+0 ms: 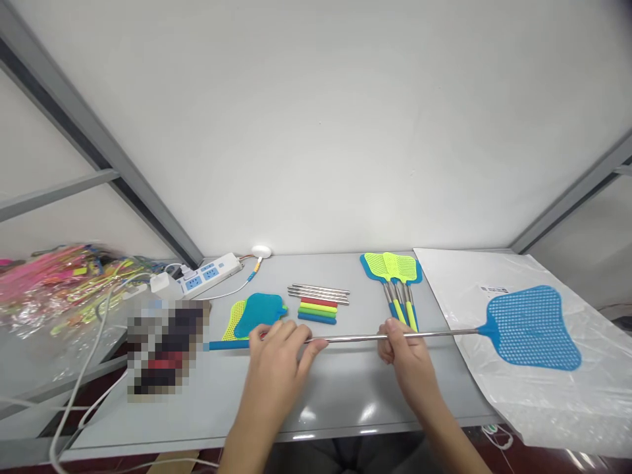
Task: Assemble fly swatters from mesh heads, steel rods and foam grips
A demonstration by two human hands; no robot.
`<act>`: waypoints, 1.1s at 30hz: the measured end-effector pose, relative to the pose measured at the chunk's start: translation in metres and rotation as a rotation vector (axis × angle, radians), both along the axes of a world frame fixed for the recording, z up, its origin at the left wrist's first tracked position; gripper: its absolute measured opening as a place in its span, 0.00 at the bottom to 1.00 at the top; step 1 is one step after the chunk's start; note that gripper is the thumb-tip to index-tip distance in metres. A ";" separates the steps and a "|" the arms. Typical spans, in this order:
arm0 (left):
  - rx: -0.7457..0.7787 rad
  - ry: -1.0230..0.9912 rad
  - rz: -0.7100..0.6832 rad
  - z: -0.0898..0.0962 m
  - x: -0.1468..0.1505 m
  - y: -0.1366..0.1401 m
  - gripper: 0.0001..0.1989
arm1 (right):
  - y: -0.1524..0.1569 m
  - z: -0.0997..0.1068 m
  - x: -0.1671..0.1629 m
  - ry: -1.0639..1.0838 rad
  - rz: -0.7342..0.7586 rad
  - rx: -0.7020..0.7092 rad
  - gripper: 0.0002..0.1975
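A blue fly swatter (pixel 530 326) is stretched out level above the table, its mesh head to the right and its blue grip at the left. My left hand (pixel 279 352) is closed around the rod near the grip. On the metal rod farther right, my right hand (pixel 402 345) pinches with its thumb and fingers. Beyond the rod lie loose metal rods (pixel 318 294) and coloured handle grips (pixel 317 309) in red, yellow, green and blue. Loose swatter heads (pixel 259 316), blue and yellow, are stacked behind my left hand. Several assembled swatters (pixel 395 283) lie behind my right hand.
A white power strip (pixel 212 275) with plugs and cables is at the left, near a pixelated patch (pixel 168 345). Bagged colourful items (pixel 74 283) are heaped beyond the left edge. White plastic wrapping (pixel 513 401) covers the right end of the grey table (pixel 345 401).
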State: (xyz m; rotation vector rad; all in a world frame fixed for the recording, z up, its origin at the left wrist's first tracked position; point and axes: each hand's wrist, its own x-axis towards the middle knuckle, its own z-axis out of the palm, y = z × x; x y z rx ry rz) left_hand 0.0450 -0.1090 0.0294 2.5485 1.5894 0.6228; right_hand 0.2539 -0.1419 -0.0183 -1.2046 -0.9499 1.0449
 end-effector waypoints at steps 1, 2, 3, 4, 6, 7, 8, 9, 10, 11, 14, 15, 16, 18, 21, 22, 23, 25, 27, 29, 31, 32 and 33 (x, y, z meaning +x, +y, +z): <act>0.014 -0.002 -0.022 0.000 0.009 -0.002 0.15 | -0.001 0.001 -0.005 -0.038 0.023 -0.009 0.24; 0.023 -0.003 -0.044 -0.001 0.018 -0.004 0.16 | -0.002 0.002 -0.009 -0.072 0.029 -0.018 0.24; 0.026 -0.003 -0.061 -0.002 0.025 -0.005 0.16 | -0.002 0.003 -0.012 -0.102 0.024 -0.025 0.24; 0.024 -0.004 -0.074 -0.003 0.030 -0.005 0.17 | -0.003 0.003 -0.013 -0.132 0.012 -0.030 0.25; 0.010 -0.011 -0.090 -0.006 0.034 -0.002 0.18 | -0.005 0.004 -0.011 -0.192 -0.015 -0.032 0.25; 0.007 -0.015 -0.091 -0.008 0.033 0.001 0.19 | -0.006 0.004 -0.007 -0.213 -0.028 -0.033 0.25; 0.012 -0.019 -0.087 -0.009 0.030 0.004 0.20 | -0.007 0.003 -0.002 -0.219 -0.045 -0.036 0.25; 0.027 -0.021 -0.077 -0.009 0.026 0.007 0.20 | -0.007 0.003 0.005 -0.206 -0.073 -0.041 0.25; 0.052 -0.023 -0.058 -0.009 0.021 0.011 0.20 | -0.008 0.003 0.012 -0.174 -0.112 -0.046 0.25; 0.085 -0.028 -0.032 -0.008 0.015 0.014 0.20 | -0.009 0.003 0.021 -0.127 -0.153 -0.045 0.25; 0.184 -0.044 0.035 -0.003 -0.004 0.024 0.20 | -0.012 0.009 0.047 0.045 -0.234 0.002 0.25; 0.216 -0.047 0.055 -0.002 -0.010 0.027 0.20 | -0.013 0.012 0.056 0.096 -0.245 0.027 0.25; 0.247 -0.051 0.076 -0.002 -0.016 0.029 0.20 | -0.014 0.015 0.064 0.139 -0.259 0.050 0.25; 0.314 -0.062 0.117 -0.002 -0.024 0.034 0.21 | -0.017 0.022 0.079 0.184 -0.307 0.075 0.25; 0.391 -0.078 0.135 -0.006 -0.030 0.039 0.22 | -0.021 0.028 0.099 0.186 -0.361 0.059 0.25; 0.402 -0.081 0.133 -0.007 -0.030 0.039 0.22 | -0.021 0.029 0.106 0.186 -0.352 0.044 0.25; 0.403 -0.084 0.133 -0.008 -0.028 0.038 0.22 | -0.022 0.029 0.111 0.188 -0.339 0.035 0.25; 0.385 -0.090 0.147 -0.009 -0.022 0.035 0.22 | -0.022 0.027 0.117 0.206 -0.328 0.025 0.25; 0.357 -0.095 0.167 -0.009 -0.013 0.030 0.21 | -0.019 0.022 0.112 0.225 -0.339 0.020 0.24; 0.339 -0.102 0.175 -0.008 0.000 0.024 0.20 | -0.016 0.016 0.094 0.217 -0.308 -0.011 0.21; 0.327 -0.105 0.151 -0.007 0.014 0.017 0.20 | -0.012 0.010 0.066 0.182 -0.177 -0.074 0.19; 0.317 -0.105 0.129 -0.006 0.022 0.013 0.19 | -0.010 0.008 0.051 0.180 -0.084 -0.101 0.20; 0.304 -0.106 0.105 -0.005 0.028 0.010 0.19 | -0.009 0.006 0.037 0.206 -0.039 -0.092 0.21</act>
